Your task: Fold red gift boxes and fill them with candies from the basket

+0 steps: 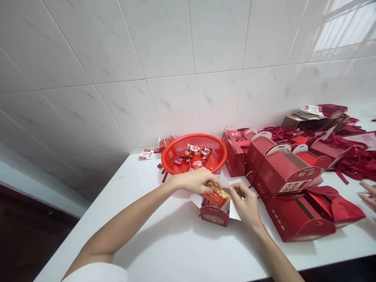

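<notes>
A small red gift box [215,217] stands with its top unfolded on the white table, and white inner flaps stick out at its sides. An orange and yellow snack packet [216,196] leans in its opening, with other wrapped pieces partly visible below. My left hand [197,181] has its fingers closed on the packet's upper end. At the box's right side, my right hand [246,201] pinches the edge of a white flap, its fingertips close to the packet. Just behind is a red plastic colander [168,158] holding several wrapped sweets [194,149].
Several red gift boxes [289,172] are stacked to the right, with a heap of dark red ribbons [360,162] beyond them. Printed cards [146,154] lie left of the colander. Another person's hand [368,196] shows at the right edge. A tiled wall [176,102] borders the table [164,243].
</notes>
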A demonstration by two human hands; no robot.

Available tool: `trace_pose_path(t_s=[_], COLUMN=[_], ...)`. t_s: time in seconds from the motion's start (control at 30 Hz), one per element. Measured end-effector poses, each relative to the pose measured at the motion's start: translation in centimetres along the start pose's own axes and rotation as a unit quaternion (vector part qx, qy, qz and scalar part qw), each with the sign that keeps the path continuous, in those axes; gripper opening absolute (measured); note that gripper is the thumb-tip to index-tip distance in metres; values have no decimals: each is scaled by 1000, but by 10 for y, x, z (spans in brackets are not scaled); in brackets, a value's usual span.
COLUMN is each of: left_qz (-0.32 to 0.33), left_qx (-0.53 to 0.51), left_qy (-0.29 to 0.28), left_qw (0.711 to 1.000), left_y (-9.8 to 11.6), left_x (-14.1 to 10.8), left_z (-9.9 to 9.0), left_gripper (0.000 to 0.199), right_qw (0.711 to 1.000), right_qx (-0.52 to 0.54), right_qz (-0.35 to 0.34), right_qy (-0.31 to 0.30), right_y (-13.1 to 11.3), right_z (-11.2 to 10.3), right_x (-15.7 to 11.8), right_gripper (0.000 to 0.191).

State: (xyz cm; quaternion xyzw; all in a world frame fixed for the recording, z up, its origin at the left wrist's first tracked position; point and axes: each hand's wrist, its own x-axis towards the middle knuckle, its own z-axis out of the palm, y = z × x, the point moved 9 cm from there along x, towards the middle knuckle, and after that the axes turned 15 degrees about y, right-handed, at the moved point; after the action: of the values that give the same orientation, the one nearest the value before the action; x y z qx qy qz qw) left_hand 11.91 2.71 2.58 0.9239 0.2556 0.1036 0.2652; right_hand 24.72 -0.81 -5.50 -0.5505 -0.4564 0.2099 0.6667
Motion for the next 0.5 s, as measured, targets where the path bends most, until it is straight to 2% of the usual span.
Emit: trace_pose_path(t_s=[0.1,0.27,0.43,0.5], left_qz=[2,20,4,-5], left_qx=[27,27,12,46], left_qy=[-4,34,35,55], left_qw=[1000,999,999,997], left_y=[-1,2,-2,-2], left_x=[-3,-2,-10,-17], left_z=[3,-4,-7,-14], left_gripper=[35,26,24,22], right_qw=[1000,1000,997,996], right_qx=[1,18,44,55], right_qz=[3,24,60,72], right_qy=[5,10,14,16], right_y=[-1,2,6,6], right_z=[-1,-2,-7,-10], right_x=[0,2,5,5], right_gripper=[25,26,29,30])
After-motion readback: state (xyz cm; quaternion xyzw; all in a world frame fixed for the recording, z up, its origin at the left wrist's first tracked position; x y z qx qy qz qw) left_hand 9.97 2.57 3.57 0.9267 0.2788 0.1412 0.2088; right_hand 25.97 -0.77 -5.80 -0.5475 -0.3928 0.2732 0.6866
